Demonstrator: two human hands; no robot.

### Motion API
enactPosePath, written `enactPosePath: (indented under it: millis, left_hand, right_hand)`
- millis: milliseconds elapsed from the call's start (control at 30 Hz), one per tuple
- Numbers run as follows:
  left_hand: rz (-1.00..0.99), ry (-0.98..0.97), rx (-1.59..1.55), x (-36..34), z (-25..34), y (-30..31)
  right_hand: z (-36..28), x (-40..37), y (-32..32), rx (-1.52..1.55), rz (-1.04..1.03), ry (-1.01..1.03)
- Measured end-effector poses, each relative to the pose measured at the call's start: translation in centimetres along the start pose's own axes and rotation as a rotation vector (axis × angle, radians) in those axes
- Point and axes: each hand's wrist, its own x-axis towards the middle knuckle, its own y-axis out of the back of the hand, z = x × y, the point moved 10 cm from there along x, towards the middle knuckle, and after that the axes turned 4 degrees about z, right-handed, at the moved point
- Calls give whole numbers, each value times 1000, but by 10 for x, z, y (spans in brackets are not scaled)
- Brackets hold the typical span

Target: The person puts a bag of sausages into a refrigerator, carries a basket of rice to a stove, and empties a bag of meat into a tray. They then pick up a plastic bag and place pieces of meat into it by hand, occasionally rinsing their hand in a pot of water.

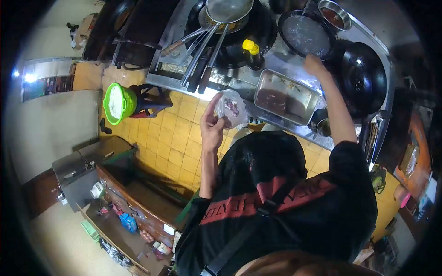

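Note:
My left hand (212, 129) grips a clear plastic bag (238, 120) with small purplish and white pieces inside. The bag is beside the stove's front edge, over the yellow floor. At the far right my right hand (315, 65) is closed at the near rim of a dark pan (306, 36) with cloudy liquid in it. Whatever the fingers hold there, if anything, I cannot make out. Between my two hands lies a rectangular metal tray (294, 120) with brown liquid at the bottom.
A wok carries a strainer (229, 10) and long-handled utensils. Beside it stands a yellow-capped bottle (252, 51). A black wok (364, 80) and a metal bowl of reddish sauce (334, 17) sit to the right. A green basket (131, 102) is on the left, above the tiled floor (170, 133).

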Motion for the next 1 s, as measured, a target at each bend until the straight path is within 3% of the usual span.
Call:
enactPosePath:
  millis: [33,67,167,233,267,300,333,400,467,500,600,667,700,733,767,867,933,1000]
  left_hand:
    - [-9,-11,4,3,-3,-3]
    - [-27,-15,7,5,-7,-9]
    - [-101,8,51,10,-18,-27]
    - [-165,23,116,15,-30,-34]
    - [-169,45,128,15,-34,-34]
    - [-149,14,121,18,-35,-31]
    - [-203,25,107,17,-31,-36]
    - [-232,-37,95,18,-35,-33]
    - [-210,-9,168,22,-39,-30]
    - [-210,-27,139,22,-39,-28]
    - [-160,-15,63,22,-39,-18]
    - [-144,-67,116,22,-34,-15]
    - [-117,-72,85,21,-31,-15]
    - [-98,-83,83,21,-29,-12]
    - [-87,-77,96,21,-30,-10]
    - [-38,-74,97,21,-30,-6]
    - [-112,-60,55,18,-34,-7]
    - [-66,-54,105,13,-24,-10]
  right_hand:
    - [-3,-10,-15,78,-37,51]
    - [-17,-29,-30,465,-132,53]
    - [-143,-109,-5,1385,-449,29]
    - [-211,-133,-3,1729,-547,203]
    - [-238,-128,-32,1692,-598,199]
    - [-257,-127,-39,1277,-572,244]
    - [-268,-126,-38,1271,-419,311]
    - [-273,-126,-57,1061,-426,265]
    - [-282,-122,-75,348,-183,519]
    - [-282,-119,-63,496,-55,465]
    - [-256,-143,-11,587,68,529]
    - [-195,-153,6,861,198,254]
    - [-162,-156,-2,832,303,104]
    - [-126,-148,-29,637,318,-18]
    - [-83,-142,-74,645,293,-155]
    - [-14,-155,-105,269,253,-421]
    - [15,-139,-144,343,356,-475]
    - [26,-132,-151,415,464,-531]
